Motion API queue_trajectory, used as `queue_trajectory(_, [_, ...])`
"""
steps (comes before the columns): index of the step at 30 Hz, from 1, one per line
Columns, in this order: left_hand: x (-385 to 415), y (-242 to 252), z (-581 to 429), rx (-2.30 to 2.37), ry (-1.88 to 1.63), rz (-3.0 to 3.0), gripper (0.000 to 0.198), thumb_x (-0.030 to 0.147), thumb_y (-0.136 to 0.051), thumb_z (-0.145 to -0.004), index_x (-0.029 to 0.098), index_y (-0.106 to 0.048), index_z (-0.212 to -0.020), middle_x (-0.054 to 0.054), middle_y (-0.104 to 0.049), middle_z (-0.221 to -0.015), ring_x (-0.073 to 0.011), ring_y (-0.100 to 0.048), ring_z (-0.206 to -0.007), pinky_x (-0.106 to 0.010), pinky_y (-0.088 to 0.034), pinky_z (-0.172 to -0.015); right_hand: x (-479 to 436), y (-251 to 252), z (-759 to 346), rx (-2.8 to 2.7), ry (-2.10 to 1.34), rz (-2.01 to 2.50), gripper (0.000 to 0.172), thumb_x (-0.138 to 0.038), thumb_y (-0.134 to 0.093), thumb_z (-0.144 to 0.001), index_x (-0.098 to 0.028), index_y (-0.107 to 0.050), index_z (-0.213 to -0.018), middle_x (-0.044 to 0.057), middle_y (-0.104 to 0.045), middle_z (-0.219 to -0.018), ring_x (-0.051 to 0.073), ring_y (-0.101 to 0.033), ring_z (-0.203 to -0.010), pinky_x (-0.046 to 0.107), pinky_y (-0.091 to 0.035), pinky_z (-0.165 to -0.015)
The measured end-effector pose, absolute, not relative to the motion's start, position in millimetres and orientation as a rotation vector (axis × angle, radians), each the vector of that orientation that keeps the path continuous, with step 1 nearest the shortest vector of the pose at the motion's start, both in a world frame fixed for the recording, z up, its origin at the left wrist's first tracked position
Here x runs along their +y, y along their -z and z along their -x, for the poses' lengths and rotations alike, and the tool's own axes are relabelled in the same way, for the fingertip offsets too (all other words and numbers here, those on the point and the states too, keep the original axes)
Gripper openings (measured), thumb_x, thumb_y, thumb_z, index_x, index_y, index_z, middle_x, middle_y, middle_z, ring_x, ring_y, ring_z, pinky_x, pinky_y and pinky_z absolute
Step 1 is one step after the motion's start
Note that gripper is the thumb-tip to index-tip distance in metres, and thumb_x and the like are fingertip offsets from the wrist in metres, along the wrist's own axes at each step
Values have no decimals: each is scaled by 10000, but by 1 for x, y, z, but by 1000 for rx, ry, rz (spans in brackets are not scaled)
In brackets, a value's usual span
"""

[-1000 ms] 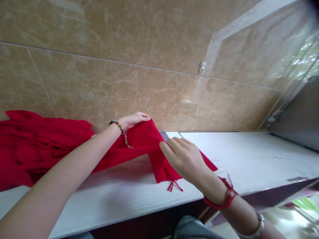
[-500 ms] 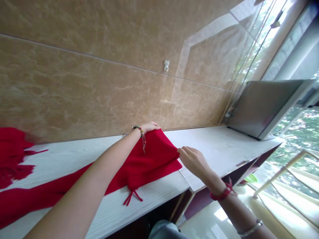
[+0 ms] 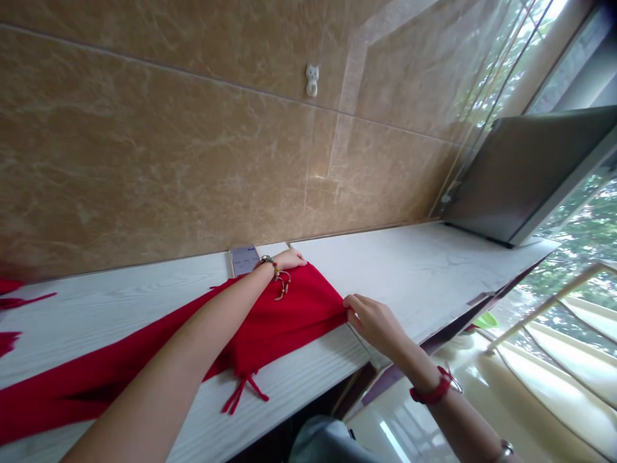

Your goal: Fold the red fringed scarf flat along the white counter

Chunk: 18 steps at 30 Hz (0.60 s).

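A long red fringed cloth (image 3: pixel 284 321) lies folded over on the white counter (image 3: pixel 385 263), its strip running off to the lower left. My left hand (image 3: pixel 290 258), with a beaded bracelet at the wrist, grips the cloth's far corner. At the near right corner, my right hand (image 3: pixel 369 316) pinches the cloth's edge between thumb and fingers. The folded end lies stretched between both hands. A knotted tassel (image 3: pixel 245 391) hangs toward the counter's front edge, and my left forearm covers part of the cloth.
A flat grey rectangular object (image 3: pixel 244 260) lies by the wall beyond my left wrist. More red fringed fabric (image 3: pixel 8 343) is at the far left. A grey box-like appliance (image 3: pixel 525 173) stands at the right end, near a window.
The view has shifted, and the flat grey object by the wall is now uncovered. The cloth's far edge has moved nearer, away from the wall. Both hands still hold its corners.
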State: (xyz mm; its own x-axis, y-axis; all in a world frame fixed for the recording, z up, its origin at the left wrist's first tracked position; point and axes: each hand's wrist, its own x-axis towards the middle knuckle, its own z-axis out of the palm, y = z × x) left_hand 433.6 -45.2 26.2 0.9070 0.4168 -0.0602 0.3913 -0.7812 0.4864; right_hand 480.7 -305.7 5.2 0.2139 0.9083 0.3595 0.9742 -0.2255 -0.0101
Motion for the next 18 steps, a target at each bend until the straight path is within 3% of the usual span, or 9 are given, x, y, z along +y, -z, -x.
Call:
queue_trajectory(6, [-72,-50,-403,547,-279,-2735,411,299,-505,-775,98,-505,-1134,-132,-558,-1106,-224,-510,-1008,-284,-363,-871,-301,-20,-472,-1895,519,2296,220,-54,-448,-744,-155,-581,-887,50,-580,-798,143,-529,-706,233,-375,-585])
queue_trajectory(9, [-93,-61,-354,423,-351,-2808,368,303,-482,-798,146,-511,-1129,-104,-497,-1171,-206,-451,-1091,-274,-304,-946,-296,-24,-471,-2075,604,2180,244,-61,-460,-772,-173,-602,-936,84,-582,-930,162,-534,-804,262,-408,-657])
queue_trajectory(13, [-122,-58,-261,425,-368,-2955,357,387,-444,-820,213,-509,-1125,-65,-489,-1122,-179,-527,-951,-273,-384,-857,-293,-21,-478,-2279,516,1986,297,-86,-440,-825,-177,-576,-1074,96,-603,-1047,177,-541,-957,318,-430,-796])
queue_trajectory(18, [-144,-37,-176,592,-147,-3093,386,321,-533,-763,207,-522,-1131,-107,-499,-1157,-233,-502,-1038,-320,-400,-865,-298,-19,-486,-2245,384,1991,362,-35,-389,-824,-134,-558,-1129,104,-604,-1125,185,-556,-1024,317,-424,-888])
